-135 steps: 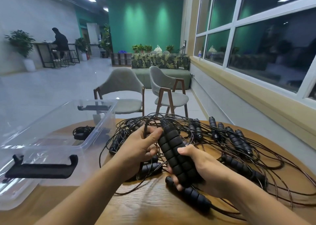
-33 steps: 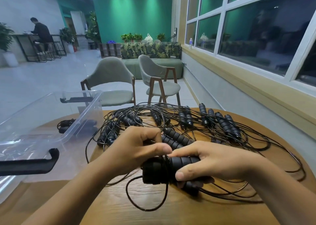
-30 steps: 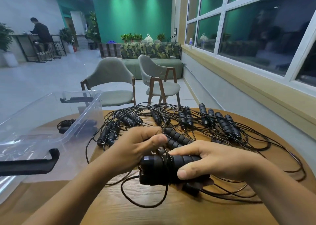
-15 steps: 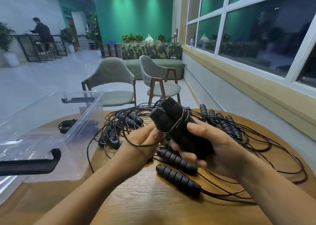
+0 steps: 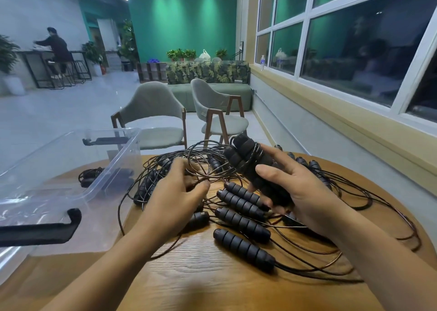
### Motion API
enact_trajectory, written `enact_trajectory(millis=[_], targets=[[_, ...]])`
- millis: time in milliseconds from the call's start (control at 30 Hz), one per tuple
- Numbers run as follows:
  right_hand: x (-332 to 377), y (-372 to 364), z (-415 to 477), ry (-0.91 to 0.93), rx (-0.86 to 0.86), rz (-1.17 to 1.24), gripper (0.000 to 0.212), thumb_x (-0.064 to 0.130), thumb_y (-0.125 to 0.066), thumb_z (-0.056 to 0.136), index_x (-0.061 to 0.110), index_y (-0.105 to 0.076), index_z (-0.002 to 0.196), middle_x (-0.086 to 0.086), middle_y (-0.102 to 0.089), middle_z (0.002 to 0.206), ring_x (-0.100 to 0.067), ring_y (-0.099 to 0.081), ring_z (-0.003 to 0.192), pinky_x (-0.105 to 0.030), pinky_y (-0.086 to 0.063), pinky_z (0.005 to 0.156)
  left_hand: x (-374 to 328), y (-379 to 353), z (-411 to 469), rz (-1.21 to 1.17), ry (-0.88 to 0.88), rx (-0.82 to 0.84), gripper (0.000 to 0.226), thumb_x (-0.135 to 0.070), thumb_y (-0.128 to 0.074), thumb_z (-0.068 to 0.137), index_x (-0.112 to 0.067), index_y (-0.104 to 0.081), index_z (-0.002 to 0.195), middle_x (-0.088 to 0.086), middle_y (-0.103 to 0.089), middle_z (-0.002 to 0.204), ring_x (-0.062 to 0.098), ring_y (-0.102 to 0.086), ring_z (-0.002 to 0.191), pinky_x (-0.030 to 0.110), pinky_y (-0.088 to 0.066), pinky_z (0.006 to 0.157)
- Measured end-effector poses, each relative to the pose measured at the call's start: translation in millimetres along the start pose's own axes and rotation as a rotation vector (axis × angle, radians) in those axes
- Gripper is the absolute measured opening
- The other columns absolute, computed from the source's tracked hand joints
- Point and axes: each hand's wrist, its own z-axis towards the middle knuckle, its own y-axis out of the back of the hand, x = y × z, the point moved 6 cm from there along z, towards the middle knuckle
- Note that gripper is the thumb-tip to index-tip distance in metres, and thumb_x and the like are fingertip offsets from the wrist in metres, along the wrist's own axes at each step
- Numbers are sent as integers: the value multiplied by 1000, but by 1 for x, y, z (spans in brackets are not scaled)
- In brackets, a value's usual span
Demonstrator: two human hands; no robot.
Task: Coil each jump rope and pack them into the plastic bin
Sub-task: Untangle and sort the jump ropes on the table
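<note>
Right hand [image 5: 295, 192] is curled round a paired set of handles [image 5: 250, 166], held above the table [image 5: 212, 287]. Their long axis runs from upper left to lower right. Left hand [image 5: 175, 197] pinches that rope's cord [image 5: 201, 166] at mid-frame. I judge the winding unfinished.

The plastic bin [image 5: 111, 168] lies at frame left, nearer the left hand.

Count: one coiled rope [image 5: 91, 176] binned and one in hand. Four loose handles [image 5: 243, 250] show plainly at lower centre; the tangled total is unclear.
</note>
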Motion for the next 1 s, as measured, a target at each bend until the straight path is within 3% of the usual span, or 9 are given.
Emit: enact_trajectory(millis=[133, 233, 333, 433, 500, 600, 700, 867, 1000], targets=[[0, -1, 0, 3, -13, -38, 54, 39, -70, 90, 52, -61, 142, -23, -76, 101, -27, -57, 70, -34, -40, 53, -5, 5, -1, 84, -56, -96, 61, -25, -70, 98, -37, -34, 147, -7, -66, 72, 5, -63, 71, 24, -51, 64], [3, 0, -1, -12, -13, -11, 54, 37, -71, 89, 50, -61, 141, -25, -75, 103, -29, -56, 70, -32, -41, 51, -11, 4, -3, 170, -93, -68, 51, -26, -62, 103, -34, -44, 151, -9, -69, 85, 1, -63, 85, 18, -52, 71], [4, 0, -2, -3, -13, 22, 54, 37, -71, 89, 49, -61, 141, -24, -75, 102, -29, -56, 70, -30, -41, 49, -16, -2, -6, 243, -155, -21, 43, -28, -55, 107, -35, -51, 149, -9, -74, 103, 6, -67, 92, 25, -54, 79], [3, -2, -3, 12, -48, 21, 57, 40, -72, 86, 51, -60, 141, -26, -74, 105, -29, -58, 72, -36, -40, 53, -22, -12, -8, 304, -229, 23, 37, -27, -50, 109, -28, -57, 145, -11, -70, 129, 6, -63, 117, 22, -49, 96], [0, -3, -3, 31, -86, -32, 57, 42, -71, 88, 54, -57, 142, -23, -75, 105, -29, -61, 74, -38, -42, 56, -24, -21, -10, 376, -263, 80, 27, -28, -46, 110, -28, -60, 133, -13, -68, 119, 10, -62, 112, 20, -42, 85], [-6, -5, -4, 96, -138, -261, 51, 39, -70, 99, 64, -54, 140, -5, -79, 106, -18, -71, 81, -37, -55, 67, -24, -39, -21, 484, -326, 223, 11, -26, -43, 109, -31, -52, 114, -16, -56, 98, 17, -61, 97, 25, -38, 75], [-18, -17, -3, 135, -119, -600, 56, 48, -68, 101, 70, -43, 145, 24, -72, 117, 4, -68, 102, -27, -52, 93, -19, -62, -29, 719, -326, 391, 39, -14, -47, 101, -25, -45, 138, -2, -63, 122, 27, -64, 109, 39, -53, 90], [-33, -34, 0, 123, -8, -793, 83, 83, -63, 82, 67, -26, 155, 29, -61, 138, 4, -59, 121, -15, -42, 98, -19, -81, -35, 1128, -226, 727, 48, -13, -49, 104, -11, -47, 152, 13, -54, 150, 34, -53, 135, 41, -43, 109], [-29, -37, 2, 124, 48, -745, 80, 85, -65, 76, 74, -32, 147, 41, -57, 131, 19, -58, 110, -6, -40, 93, -27, -75, -41, 1214, -257, 763, 41, -12, -48, 103, -12, -54, 144, 13, -60, 140, 37, -58, 126, 41, -47, 100]])
